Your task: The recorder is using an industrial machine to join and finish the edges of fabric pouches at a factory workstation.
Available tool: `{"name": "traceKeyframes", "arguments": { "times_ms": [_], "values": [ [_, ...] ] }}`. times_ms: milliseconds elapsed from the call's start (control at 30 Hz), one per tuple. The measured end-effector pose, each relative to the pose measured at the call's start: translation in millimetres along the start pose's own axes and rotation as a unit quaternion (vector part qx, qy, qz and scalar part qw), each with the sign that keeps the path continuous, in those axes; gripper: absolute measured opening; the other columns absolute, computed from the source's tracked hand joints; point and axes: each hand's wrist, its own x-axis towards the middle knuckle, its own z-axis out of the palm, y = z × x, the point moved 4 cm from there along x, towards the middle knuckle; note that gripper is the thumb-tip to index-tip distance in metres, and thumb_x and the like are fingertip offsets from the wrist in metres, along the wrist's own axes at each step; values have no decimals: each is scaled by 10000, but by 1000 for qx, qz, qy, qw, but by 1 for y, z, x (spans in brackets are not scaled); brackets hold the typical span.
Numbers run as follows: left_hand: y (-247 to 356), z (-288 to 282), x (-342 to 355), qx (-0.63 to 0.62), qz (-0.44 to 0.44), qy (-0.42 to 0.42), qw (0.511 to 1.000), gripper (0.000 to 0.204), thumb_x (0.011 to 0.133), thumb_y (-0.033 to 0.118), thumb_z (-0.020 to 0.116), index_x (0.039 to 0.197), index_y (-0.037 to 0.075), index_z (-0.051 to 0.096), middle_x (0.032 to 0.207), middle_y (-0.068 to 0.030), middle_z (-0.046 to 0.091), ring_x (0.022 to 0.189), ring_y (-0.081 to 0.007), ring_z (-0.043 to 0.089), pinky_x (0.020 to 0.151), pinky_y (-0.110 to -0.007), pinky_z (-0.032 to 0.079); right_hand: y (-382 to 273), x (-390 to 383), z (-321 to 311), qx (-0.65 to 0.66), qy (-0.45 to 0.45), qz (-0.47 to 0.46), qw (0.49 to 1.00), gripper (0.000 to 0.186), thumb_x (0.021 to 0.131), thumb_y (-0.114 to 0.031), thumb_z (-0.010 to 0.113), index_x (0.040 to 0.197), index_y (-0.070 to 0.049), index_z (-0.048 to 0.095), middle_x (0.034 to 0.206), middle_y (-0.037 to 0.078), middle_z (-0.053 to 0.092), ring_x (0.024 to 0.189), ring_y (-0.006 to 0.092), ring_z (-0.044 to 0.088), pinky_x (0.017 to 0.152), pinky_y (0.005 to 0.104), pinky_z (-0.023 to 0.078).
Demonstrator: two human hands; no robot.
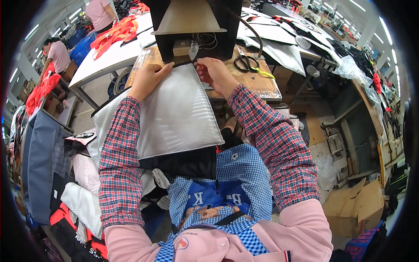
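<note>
A white, faintly striped fabric panel point(174, 115) with black edging hangs from the wooden work board toward my lap. My left hand point(150, 78) is closed on its black-edged top, with thumb and fingertips pressed near the edge. At the panel's top right corner my right hand point(214, 75) is closed in a pinch on the black edging, just below a small metal tip point(193, 50) of a black machine point(231, 26). Black-handled scissors point(245, 63) with a yellow-green strip lie on the board point(262, 87), right of my right hand.
White tables stand at both sides: orange straps point(117, 35) pile on the left one, white panels point(279, 50) on the right. Fabric pieces point(83, 203) heap at my left side. A cardboard box point(355, 203) sits at lower right. Another person point(57, 54) is at far left.
</note>
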Motion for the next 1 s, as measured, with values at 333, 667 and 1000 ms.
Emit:
{"name": "traceKeyframes", "arguments": {
  "times_ms": [333,667,1000],
  "values": [
    [-5,1,5,2,1,13,1000,602,875,544,586,820,-40,719,648,-176,656,574,-248,626,597,-353,484,2,6,3,21,17,-34,999,147,927,-162,547,848,-68,628,708,-36,555,633,84,518,578,224,457],
    [-5,0,6,13,0,21,1000,620,863,566,586,826,-38,721,672,-182,667,601,-261,640,628,-356,495,11,15,6,81,15,-42,996,124,910,-153,541,819,-83,590,679,-46,514,596,80,473,533,221,398],
    [-20,-4,9,27,5,57,998,632,853,588,588,847,-28,728,702,-179,675,652,-257,663,671,-348,507,-13,14,-13,157,119,-117,973,127,880,-158,536,777,-98,580,620,-8,492,517,121,475,420,288,397]
  ]
}}
